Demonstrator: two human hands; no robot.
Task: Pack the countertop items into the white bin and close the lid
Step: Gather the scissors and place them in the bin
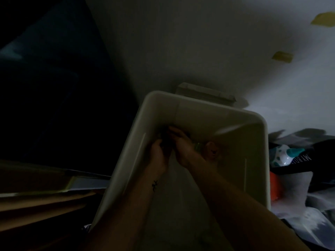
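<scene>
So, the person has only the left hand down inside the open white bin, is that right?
Not quite: both hands are inside the open white bin. The head view shows the left hand and the right hand close together towards its far left corner; what they handle is too dark to tell.

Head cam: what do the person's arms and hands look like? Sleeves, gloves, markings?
Bare left hand and right hand, no gloves; forearms bare, no sleeves in view. Small dark tattoo on the left forearm near the wrist. Too dim to tell rings or a watch.
</scene>
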